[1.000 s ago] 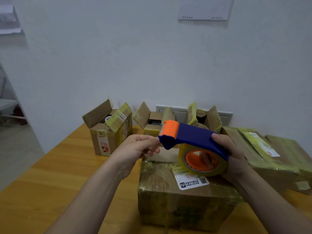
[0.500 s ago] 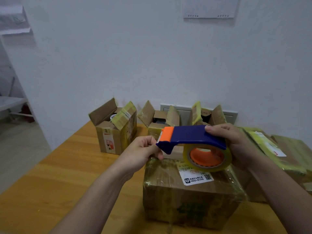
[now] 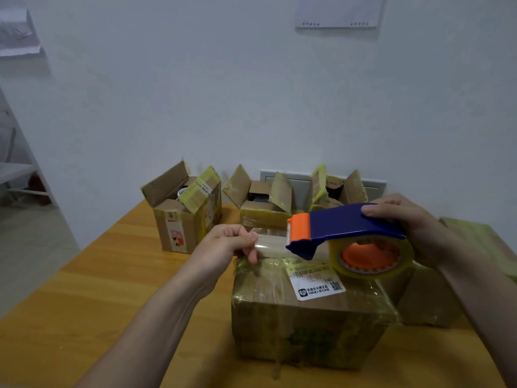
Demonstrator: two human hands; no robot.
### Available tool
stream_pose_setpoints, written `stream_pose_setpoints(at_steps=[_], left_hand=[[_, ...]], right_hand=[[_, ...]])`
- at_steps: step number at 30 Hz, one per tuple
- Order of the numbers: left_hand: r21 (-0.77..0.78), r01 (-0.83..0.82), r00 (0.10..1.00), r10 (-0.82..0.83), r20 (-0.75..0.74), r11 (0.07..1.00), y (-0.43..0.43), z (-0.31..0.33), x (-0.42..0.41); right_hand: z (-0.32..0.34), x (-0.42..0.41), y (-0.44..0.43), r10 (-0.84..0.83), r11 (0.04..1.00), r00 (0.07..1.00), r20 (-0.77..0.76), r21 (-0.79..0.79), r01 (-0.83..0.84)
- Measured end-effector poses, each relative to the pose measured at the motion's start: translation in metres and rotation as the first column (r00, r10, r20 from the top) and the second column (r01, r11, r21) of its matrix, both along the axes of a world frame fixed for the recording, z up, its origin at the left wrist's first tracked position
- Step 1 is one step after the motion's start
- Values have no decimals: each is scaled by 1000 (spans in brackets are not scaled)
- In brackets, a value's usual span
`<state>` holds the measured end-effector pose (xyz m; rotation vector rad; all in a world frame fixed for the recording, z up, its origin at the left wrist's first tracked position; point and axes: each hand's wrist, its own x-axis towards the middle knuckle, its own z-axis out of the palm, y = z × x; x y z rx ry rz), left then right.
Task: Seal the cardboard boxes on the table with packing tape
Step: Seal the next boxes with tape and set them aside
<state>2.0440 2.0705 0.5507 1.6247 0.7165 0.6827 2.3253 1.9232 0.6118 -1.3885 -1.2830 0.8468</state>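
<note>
Blue-and-orange tape dispenser (image 3: 344, 228) is held above the closed, tape-wrapped box (image 3: 307, 317) at the worktop (image 3: 84, 303) front. A clear tape strip (image 3: 270, 242) is drawn out leftward. Three small boxes (image 3: 263, 214) are stood behind, flaps open.

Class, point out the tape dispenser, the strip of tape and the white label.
tape dispenser (image 3: 344, 222), head view, blue cover.
strip of tape (image 3: 272, 243), head view, stretched middle.
white label (image 3: 319, 288), head view, printed centre.

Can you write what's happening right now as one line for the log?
left hand pinches tape strip | right hand holds tape dispenser | strip stretched above front box
</note>
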Motion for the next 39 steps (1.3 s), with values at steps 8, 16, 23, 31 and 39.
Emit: stream_pose_setpoints(at_steps=[8,16,23,31,39], left_hand=[[270,-222,962,256,-95,937,-4,-4,0],[360,-253,930,328,-164,898,-2,-12,3],[441,-224,910,349,-224,869,-4,-11,6],[490,-221,884,385,-265,844,-5,-12,7],[607,-65,724,456,-517,792,-7,-1,3]], right_hand=[[7,-12,11,41,999,990,133,-10,-40],[15,-15,24,19,1000,972,233,-20,-14],[21,-19,30,60,997,942,330,-63,-42],[21,-23,35,43,994,926,374,-105,-3],[19,-25,37,53,988,901,430,-153,15]])
